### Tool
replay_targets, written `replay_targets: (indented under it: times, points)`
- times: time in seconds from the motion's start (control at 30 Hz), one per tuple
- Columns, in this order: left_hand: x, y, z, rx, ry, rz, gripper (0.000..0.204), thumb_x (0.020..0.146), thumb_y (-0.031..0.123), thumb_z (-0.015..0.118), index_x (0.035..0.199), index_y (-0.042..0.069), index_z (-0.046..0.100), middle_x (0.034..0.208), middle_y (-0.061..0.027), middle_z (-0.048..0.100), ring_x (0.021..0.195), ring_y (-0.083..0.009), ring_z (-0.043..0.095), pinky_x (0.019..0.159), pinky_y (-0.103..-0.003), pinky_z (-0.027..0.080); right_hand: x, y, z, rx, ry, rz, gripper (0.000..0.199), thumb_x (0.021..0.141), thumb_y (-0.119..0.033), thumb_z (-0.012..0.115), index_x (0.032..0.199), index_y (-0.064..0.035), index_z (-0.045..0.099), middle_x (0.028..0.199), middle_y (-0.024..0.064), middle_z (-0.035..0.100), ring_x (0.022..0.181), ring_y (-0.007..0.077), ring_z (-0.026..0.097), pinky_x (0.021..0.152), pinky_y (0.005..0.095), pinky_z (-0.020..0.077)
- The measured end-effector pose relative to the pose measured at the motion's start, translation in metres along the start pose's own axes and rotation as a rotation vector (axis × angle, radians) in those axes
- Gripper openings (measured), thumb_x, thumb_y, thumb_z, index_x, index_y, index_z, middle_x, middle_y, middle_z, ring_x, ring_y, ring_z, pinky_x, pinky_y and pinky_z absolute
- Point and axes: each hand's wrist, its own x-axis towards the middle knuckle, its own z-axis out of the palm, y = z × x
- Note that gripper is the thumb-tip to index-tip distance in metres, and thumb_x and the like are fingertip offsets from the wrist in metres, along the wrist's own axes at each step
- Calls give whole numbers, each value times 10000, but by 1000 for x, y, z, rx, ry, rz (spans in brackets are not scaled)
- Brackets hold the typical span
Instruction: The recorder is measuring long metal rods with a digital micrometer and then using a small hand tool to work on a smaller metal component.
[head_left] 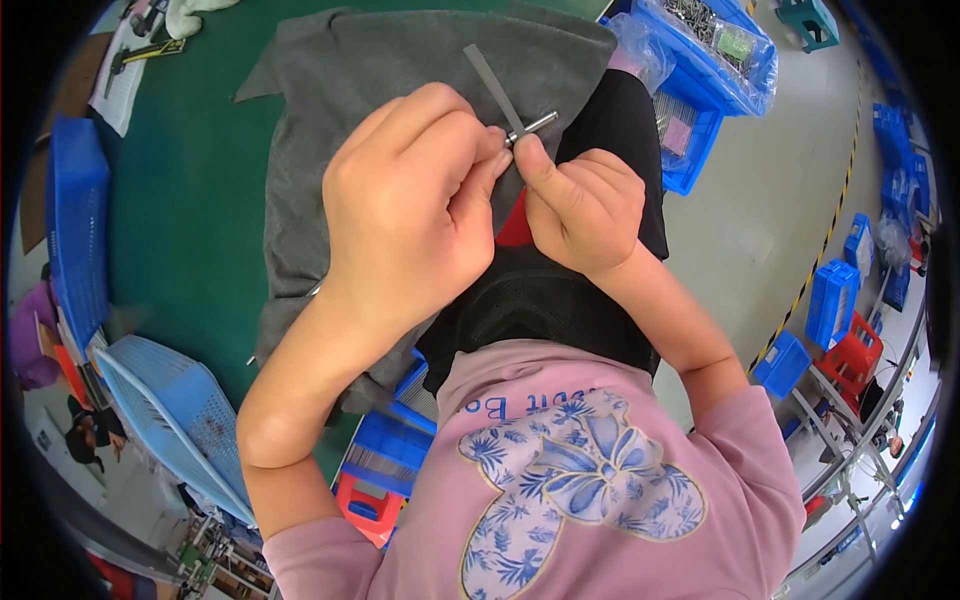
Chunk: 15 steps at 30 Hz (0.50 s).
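Note:
My left hand (405,195) pinches a thin, shiny metal rod (541,123) between thumb and fingertips, its free end pointing to the upper right. A flat, narrow grey strip (490,82) lies across the rod and sticks up toward the far side. My right hand (588,205) has its fingers curled, with the thumb against the strip's near end where it meets the rod. Both hands are close together over a dark grey cloth (330,130). The rod's other end is hidden in my left fingers.
The cloth drapes over a green tabletop (180,230). Blue bins (690,120) with small metal parts stand at the far right. A blue basket (175,400) and a blue tray (78,220) line the left. Another blue bin (385,445) sits beside my left elbow, above a red stool (368,510).

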Motion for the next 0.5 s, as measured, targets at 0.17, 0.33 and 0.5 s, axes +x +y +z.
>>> replay_targets:
  times: [0.17,0.33,0.5]
  points:
    - [-1,0,4,-53,8,9,140,554,-49,601,620,28,504,619,-59,469,546,-237,473,476,-308,381,-28,-8,-18,-54,-90,62,406,581,104,579,980,31,578,444,16,391,345,144,349,376,242,276]
    - [-4,0,3,-43,5,-22,137,554,-50,596,619,28,505,619,-59,466,552,-242,476,478,-314,381,3,-17,-17,-132,-55,112,405,527,14,591,923,-59,632,431,-24,332,337,121,314,352,234,258]
    - [0,1,2,-12,12,-6,128,560,-50,589,616,25,502,608,-64,459,551,-248,474,481,-320,377,11,-23,-30,-168,-169,163,393,542,46,577,923,-38,627,434,-4,387,344,118,349,371,232,269]
